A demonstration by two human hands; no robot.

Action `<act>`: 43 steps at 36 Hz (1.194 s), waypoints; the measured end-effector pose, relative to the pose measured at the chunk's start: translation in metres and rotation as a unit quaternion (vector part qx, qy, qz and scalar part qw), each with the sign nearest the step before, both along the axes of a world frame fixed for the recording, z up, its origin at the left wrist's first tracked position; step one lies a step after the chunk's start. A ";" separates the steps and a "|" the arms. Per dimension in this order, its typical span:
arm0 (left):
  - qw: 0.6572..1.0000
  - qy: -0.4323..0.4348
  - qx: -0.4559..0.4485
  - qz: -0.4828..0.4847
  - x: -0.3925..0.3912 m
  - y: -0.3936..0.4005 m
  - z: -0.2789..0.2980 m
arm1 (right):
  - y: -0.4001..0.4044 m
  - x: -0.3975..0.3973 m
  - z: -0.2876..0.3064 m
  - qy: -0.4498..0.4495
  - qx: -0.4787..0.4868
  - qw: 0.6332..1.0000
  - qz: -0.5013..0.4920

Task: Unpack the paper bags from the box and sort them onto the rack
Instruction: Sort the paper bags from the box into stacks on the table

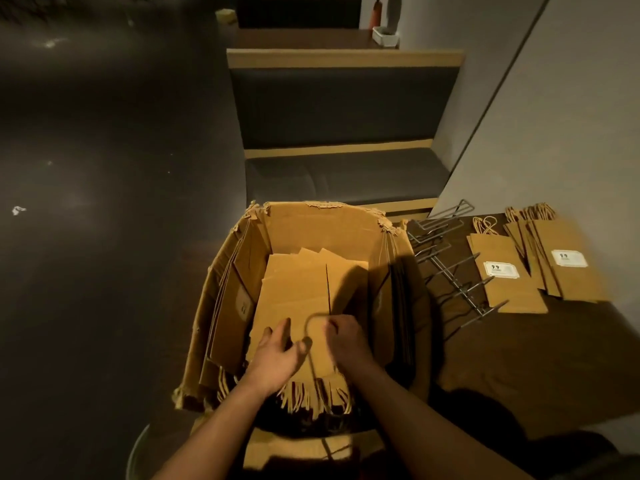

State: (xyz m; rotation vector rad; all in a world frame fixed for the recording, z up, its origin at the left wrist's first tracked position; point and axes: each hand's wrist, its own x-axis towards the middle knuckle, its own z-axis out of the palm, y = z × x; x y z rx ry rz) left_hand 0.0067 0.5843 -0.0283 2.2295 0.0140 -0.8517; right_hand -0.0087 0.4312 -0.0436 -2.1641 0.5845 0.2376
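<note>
With both hands, left (pixel 277 355) spread, right (pixel 346 337) pinching a cord (pixel 311 322), we should lift bags (pixel 304 299) squarely from the box (pixel 311 216).

1. A white label (pixel 502 270) is seen on the single bag (pixel 507 275) on the table; two dark marks like "99" are made out, finer print unreadable.
2. A like label (pixel 569 258) is carried by the stacked bags (pixel 568 261); same marks, rest illegible.
</note>
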 end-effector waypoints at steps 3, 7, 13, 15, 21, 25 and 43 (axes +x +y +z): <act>0.998 0.011 0.054 -0.041 0.000 0.002 -0.004 | -0.001 -0.002 -0.001 0.019 0.017 0.999 -0.024; 0.989 0.000 0.121 -0.084 -0.003 -0.007 -0.007 | 0.004 -0.004 0.001 -0.003 -0.006 0.999 -0.036; 0.983 -0.012 0.159 -0.095 -0.016 -0.010 -0.008 | 0.001 -0.005 -0.006 -0.009 0.001 1.000 -0.021; 0.986 -0.013 0.144 -0.079 -0.015 -0.010 -0.006 | 0.004 -0.005 -0.005 -0.044 0.013 0.999 -0.007; 0.995 0.053 -0.070 0.044 -0.004 -0.008 0.005 | 0.016 -0.013 0.019 -0.078 0.208 0.972 0.076; 0.964 0.072 -0.178 0.182 0.003 0.012 0.026 | 0.013 -0.015 0.029 -0.121 0.375 0.918 -0.043; 0.904 0.082 -0.295 0.297 -0.009 0.036 0.020 | -0.014 -0.010 -0.014 0.152 -0.035 0.982 -0.103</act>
